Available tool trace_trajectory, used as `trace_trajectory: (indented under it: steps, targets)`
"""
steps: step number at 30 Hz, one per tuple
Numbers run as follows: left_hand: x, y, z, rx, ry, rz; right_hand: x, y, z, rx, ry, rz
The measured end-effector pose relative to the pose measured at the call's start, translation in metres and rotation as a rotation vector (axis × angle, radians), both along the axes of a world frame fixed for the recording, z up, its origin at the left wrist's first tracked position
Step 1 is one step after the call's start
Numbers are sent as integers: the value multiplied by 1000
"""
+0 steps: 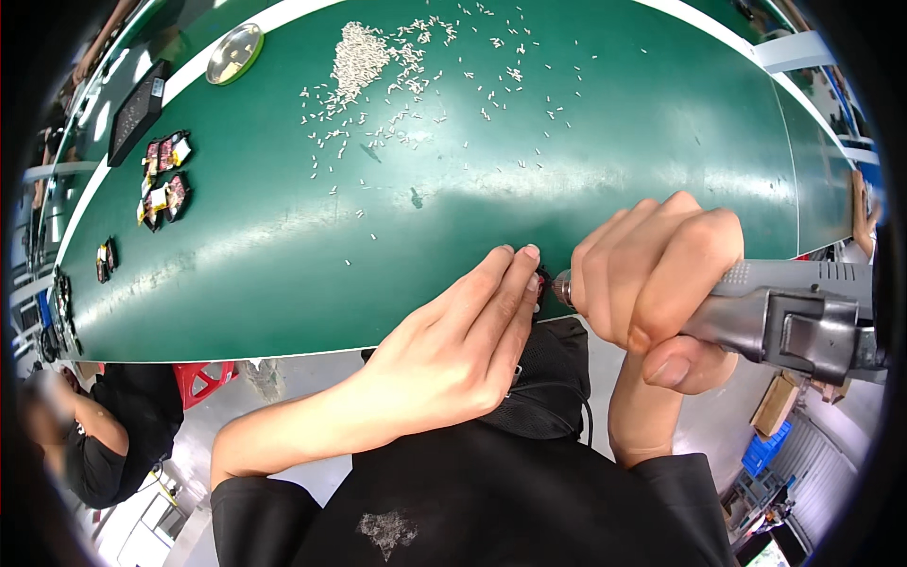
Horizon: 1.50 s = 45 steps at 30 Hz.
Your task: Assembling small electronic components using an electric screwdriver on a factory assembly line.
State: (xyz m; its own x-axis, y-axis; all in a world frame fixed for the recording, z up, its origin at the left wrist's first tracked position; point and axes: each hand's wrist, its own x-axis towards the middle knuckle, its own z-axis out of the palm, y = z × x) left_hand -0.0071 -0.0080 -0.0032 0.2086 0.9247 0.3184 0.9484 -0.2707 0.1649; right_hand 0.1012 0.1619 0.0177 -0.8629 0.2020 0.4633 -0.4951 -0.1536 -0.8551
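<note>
My right hand (657, 283) is wrapped around a grey electric screwdriver (794, 312) lying sideways, its knurled nose pointing left. Just left of that nose is a small black part (542, 291) with a bit of red, at the table's near edge. My left hand (453, 350) keeps its fingers pressed together against this part, covering most of it. The thumb of that hand is hidden, and so is the screwdriver's bit.
A green table (453, 217) carries a heap of small pale pins (359, 61), with many scattered around it. At left are a round dish (234, 54), a black tray (138, 113) and several small black assemblies (165, 198). A black bag (548, 378) rests at my lap. Another person (123, 425) sits at lower left.
</note>
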Motion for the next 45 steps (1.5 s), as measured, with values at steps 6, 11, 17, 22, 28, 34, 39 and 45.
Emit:
trace_trajectory:
  steps: [6, 11, 17, 22, 28, 34, 39, 45]
  targets:
    - [-3, -3, -2, -10, -103, -25, -16, 5, 0, -114, 149, 353]
    - [-30, -43, 12, -81, -146, 173, 2, 31, 8, -370, 375, 489]
    - [-115, -138, -12, 134, -106, 1109, 47, 23, -18, -710, 282, -31]
    - [-178, -162, -15, 137, 337, 1460, 45, 13, -37, -731, 237, -133]
    - [-120, -44, 1, 176, -74, 920, 52, 1, -50, -855, 130, -214]
    - [-114, 4, 2, 94, -39, 704, 57, 0, -51, -959, 145, -235]
    - [-120, 10, 7, 21, 125, 615, 55, -2, -53, -972, 154, -242]
    - [-123, 12, 8, 43, 154, 572, 55, 0, -51, -965, 164, -225]
